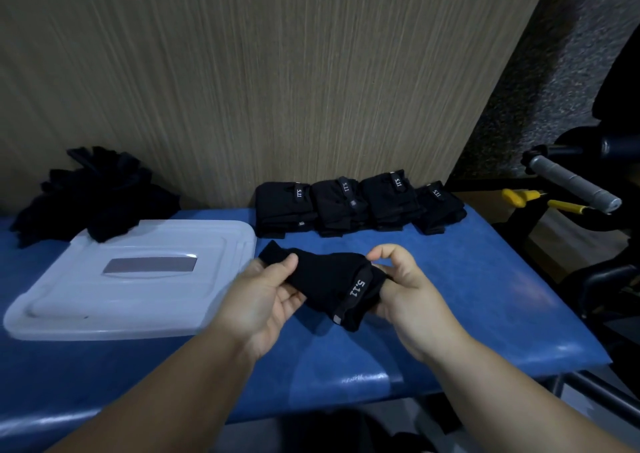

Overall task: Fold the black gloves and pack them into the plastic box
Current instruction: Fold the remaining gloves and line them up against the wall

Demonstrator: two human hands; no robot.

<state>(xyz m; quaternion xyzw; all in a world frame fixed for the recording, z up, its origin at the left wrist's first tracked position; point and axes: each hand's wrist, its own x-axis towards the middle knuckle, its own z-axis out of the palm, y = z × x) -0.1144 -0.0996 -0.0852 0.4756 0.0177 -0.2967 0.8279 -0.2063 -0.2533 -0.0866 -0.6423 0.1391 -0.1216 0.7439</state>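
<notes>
A black glove [329, 283] with a grey "5.11" wrist strap hangs just above the blue padded bench [467, 296], held between both hands. My left hand [266, 296] grips its finger end, thumb on top. My right hand [405, 290] pinches the cuff end by the strap. Several folded black gloves [356, 206] stand in a row at the back of the bench against the wall. A loose heap of unfolded black gloves [93, 196] lies at the back left. The translucent plastic box [138, 279] sits at the left with its lid on.
A wood-grain wall panel [277, 89] rises right behind the bench. To the right, off the bench, stand a grey-handled bar [571, 186], yellow-handled tools [540, 199] and dark equipment [606, 272]. The bench's front edge runs close below my forearms.
</notes>
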